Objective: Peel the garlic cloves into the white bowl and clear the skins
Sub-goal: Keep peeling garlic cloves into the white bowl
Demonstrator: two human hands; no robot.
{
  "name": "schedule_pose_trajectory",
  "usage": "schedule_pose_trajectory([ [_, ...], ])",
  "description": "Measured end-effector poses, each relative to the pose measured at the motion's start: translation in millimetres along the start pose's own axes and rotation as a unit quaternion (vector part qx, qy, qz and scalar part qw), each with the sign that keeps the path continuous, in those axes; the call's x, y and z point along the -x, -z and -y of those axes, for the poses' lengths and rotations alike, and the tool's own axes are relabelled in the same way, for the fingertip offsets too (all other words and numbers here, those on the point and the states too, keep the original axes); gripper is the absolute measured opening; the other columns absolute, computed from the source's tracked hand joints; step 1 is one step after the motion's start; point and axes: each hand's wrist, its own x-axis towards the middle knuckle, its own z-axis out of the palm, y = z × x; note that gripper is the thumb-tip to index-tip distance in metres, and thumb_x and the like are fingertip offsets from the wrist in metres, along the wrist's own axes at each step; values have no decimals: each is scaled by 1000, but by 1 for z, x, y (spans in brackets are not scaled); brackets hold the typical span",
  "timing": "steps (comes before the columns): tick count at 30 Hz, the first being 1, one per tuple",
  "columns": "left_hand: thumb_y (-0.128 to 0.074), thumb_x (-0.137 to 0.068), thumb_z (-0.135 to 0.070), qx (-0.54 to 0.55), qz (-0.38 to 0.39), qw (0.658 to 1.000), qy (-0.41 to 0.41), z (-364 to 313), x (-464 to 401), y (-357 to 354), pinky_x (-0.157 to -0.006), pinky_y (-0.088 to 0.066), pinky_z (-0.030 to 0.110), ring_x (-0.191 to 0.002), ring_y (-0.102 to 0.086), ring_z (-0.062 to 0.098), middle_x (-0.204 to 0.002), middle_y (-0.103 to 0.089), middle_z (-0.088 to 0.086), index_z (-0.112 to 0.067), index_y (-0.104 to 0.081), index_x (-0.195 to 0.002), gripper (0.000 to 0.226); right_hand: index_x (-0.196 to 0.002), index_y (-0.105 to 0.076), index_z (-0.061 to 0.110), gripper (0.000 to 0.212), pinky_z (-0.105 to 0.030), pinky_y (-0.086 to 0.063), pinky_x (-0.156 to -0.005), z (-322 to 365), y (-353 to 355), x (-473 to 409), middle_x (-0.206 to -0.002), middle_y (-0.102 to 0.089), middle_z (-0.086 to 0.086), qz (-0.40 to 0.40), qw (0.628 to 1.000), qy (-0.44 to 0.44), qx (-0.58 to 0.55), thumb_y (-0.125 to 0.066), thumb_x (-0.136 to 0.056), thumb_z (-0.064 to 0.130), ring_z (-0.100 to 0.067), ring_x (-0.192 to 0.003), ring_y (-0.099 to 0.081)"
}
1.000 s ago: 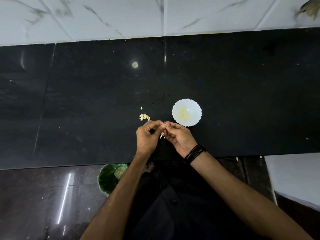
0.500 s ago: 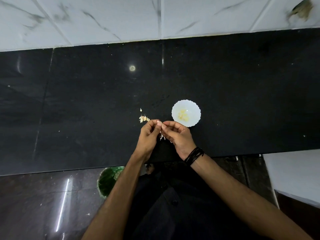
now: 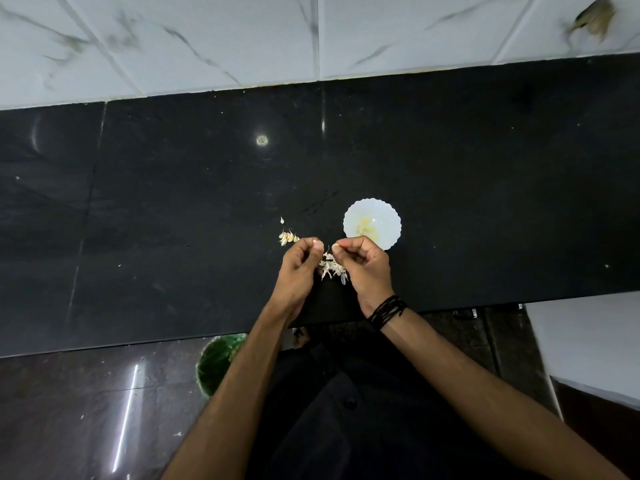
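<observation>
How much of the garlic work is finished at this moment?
Done: peeled cloves lie in the white bowl. In hand: the right hand pinches a clove; the left hand is beside it. Left: the unpeeled cloves and the skins on the counter.

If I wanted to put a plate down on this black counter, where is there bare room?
Bare counter stretches right of the white bowl, left of the unpeeled cloves, and back to the tiled wall. It is crowded near the front edge, where the left hand, right hand and skin pile sit beside the bowl.
</observation>
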Motion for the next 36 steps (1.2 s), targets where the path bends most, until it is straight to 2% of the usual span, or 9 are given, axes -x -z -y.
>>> schedule_pose_trajectory([
  [5, -65, -96, -5, -6, -41, 999, -22, 1, 1, 2, -70, -53, 23, -71, -61, 10, -80, -67, 2, -6, -67, -94, 3, -100, -75, 16, 18, -23, -52, -68, -2, 5, 0, -88, -74, 3, -8, 1000, -17, -12, -73, -88, 3, -9, -82, -65],
  [10, -81, -82, -4, -61, -107, 992, -5, 12, -4, 5, -76, -60, 35, -79, -75, 25, -82, -77, 9, -9, -72, -91, 13, -102, -78, 11, 17, -27, -58, -85, -4, 15, -4, -94, -78, 0, -24, 999, -46, 12, -72, -89, 2, -10, -85, -70],
  [14, -76, -88, -13, -168, -118, 978, -30, 18, -9, 1, -81, -60, 30, -76, -74, 8, -75, -76, -5, -18, -75, -97, 11, -100, -79, 13, 17, -33, -60, -87, -2, 26, -9, -90, -78, -5, -42, 995, -54, 67, -73, -88, 3, -14, -80, -71],
  [18, -88, -77, -26, -221, -139, 965, -36, 17, -9, -7, -66, -53, 18, -67, -69, 1, -70, -73, -11, -22, -76, -78, 12, -94, -80, 21, 16, -38, -61, -88, 6, 38, -13, -84, -78, 2, -46, 985, -15, 165, -79, -83, 10, -15, -83, -75],
  [24, -88, -75, -26, -242, -143, 959, -29, 14, -10, -13, -65, -48, 11, -65, -66, 2, -67, -72, -11, -25, -73, -91, 22, -87, -80, 25, 13, -16, -53, -76, 31, 56, -36, -84, -77, 13, -50, 941, 74, 325, -84, -77, 18, -3, -73, -68],
  [28, -81, -82, -39, -241, -171, 955, -18, 14, -8, -19, -62, -44, 11, -62, -64, -2, -65, -69, -11, -23, -74, -77, 18, -98, -80, 18, 16, 1, -42, -71, 45, 62, -61, -96, -78, 6, 27, 905, 76, 417, -79, -83, 10, 3, -75, -65],
  [31, -81, -83, -31, -244, -168, 955, -4, 15, -8, -20, -74, -54, 21, -68, -67, 0, -65, -70, -12, -27, -73, -88, 10, -102, -77, 21, 25, -4, -47, -76, 51, 64, -72, -95, -77, 6, 57, 898, 55, 433, -69, -87, 3, -8, -81, -69],
  [33, -85, -79, -33, -242, -180, 953, 14, 15, -7, -21, -70, -58, 29, -66, -68, 5, -63, -70, -11, -28, -72, -75, 14, -104, -75, 24, 24, -15, -51, -79, 56, 63, -75, -91, -76, 11, 31, 913, 58, 403, -68, -88, 9, -7, -80, -69],
  [36, -88, -72, -38, -253, -205, 945, 20, 17, -5, -24, -62, -55, 26, -63, -65, 3, -65, -69, -13, -26, -67, -66, 25, -101, -75, 26, 20, -11, -47, -74, 61, 54, -73, -87, -75, 13, 31, 929, 62, 362, -70, -85, 15, -2, -79, -69],
])
